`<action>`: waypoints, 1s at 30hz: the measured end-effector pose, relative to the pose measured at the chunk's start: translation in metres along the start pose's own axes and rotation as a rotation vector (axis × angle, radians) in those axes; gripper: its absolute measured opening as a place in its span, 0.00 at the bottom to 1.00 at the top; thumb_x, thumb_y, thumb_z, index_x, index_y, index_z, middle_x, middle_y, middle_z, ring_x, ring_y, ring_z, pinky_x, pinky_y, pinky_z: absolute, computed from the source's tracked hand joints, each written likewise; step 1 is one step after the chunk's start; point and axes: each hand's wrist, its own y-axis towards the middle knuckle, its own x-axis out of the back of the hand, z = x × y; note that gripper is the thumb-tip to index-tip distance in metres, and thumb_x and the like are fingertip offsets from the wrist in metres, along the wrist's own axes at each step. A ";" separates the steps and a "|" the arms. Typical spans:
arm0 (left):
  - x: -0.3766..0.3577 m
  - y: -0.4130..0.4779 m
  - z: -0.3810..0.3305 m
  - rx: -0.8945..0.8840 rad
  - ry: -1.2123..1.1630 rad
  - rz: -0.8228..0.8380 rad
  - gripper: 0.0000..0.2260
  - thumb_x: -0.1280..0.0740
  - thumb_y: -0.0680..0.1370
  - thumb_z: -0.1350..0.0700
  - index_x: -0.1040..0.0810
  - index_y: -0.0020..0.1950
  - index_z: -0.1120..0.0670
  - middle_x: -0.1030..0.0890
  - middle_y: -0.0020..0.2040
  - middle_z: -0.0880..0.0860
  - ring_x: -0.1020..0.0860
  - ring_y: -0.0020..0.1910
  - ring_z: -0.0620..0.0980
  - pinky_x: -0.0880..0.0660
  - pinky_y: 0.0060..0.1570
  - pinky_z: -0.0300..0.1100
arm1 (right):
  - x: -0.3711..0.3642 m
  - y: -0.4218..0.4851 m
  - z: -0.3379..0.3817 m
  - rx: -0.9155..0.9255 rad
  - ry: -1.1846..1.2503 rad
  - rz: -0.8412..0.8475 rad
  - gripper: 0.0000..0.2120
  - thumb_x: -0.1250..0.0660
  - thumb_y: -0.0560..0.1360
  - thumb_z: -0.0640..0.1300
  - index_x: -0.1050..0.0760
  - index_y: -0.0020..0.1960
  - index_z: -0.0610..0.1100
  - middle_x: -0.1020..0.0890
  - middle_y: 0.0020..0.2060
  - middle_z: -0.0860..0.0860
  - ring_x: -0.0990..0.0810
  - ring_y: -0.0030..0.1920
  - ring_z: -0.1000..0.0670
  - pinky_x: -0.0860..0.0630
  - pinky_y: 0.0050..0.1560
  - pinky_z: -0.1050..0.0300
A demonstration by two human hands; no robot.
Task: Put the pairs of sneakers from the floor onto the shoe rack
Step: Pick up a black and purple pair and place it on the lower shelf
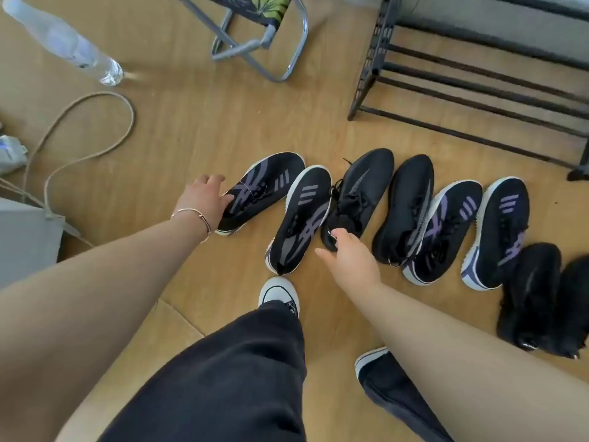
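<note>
Several dark sneakers lie in a row on the wooden floor. My left hand [204, 199] grasps the collar of the leftmost purple-striped sneaker [267, 186], thumb inside the opening and fingers on its outer side. Its mate [302, 218] lies just to the right. My right hand [350, 260] hovers with its fingers apart. The fingertips touch the heel of an all-black sneaker [360, 193] and the thumb points toward the mate. Further right lie another black sneaker [404, 205], a second purple-striped pair [446, 231] and a fuzzy black pair [532, 291]. The black shoe rack [478, 90] stands empty at the upper right.
A folding stool [261, 43] stands at the top centre. A plastic bottle [63, 39] lies at the upper left, with a looped cable [95, 129] below it. A grey box [28, 240] sits at the left edge. My own feet [280, 291] stand just behind the row.
</note>
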 end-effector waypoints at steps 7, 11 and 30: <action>-0.037 0.053 0.023 0.034 0.057 0.147 0.23 0.39 0.82 0.47 0.35 0.76 0.51 0.28 0.71 0.57 0.25 0.64 0.63 0.25 0.60 0.58 | -0.058 0.044 -0.016 -0.185 0.167 0.143 0.29 0.37 0.80 0.60 0.32 0.74 0.44 0.20 0.66 0.46 0.22 0.64 0.44 0.23 0.56 0.52; -0.050 0.075 0.029 0.028 0.067 0.208 0.21 0.40 0.83 0.48 0.33 0.75 0.51 0.23 0.68 0.54 0.23 0.62 0.60 0.24 0.58 0.52 | -0.081 0.068 -0.016 -0.284 0.378 0.185 0.27 0.37 0.81 0.57 0.30 0.73 0.43 0.21 0.67 0.46 0.23 0.67 0.43 0.27 0.61 0.52; -0.076 0.100 0.049 0.040 -0.288 0.366 0.17 0.25 0.74 0.50 0.22 0.61 0.52 0.17 0.52 0.48 0.19 0.50 0.48 0.26 0.46 0.38 | -0.108 0.097 -0.002 -0.299 0.555 0.088 0.14 0.32 0.79 0.51 0.22 0.55 0.39 0.16 0.50 0.45 0.19 0.54 0.42 0.27 0.50 0.55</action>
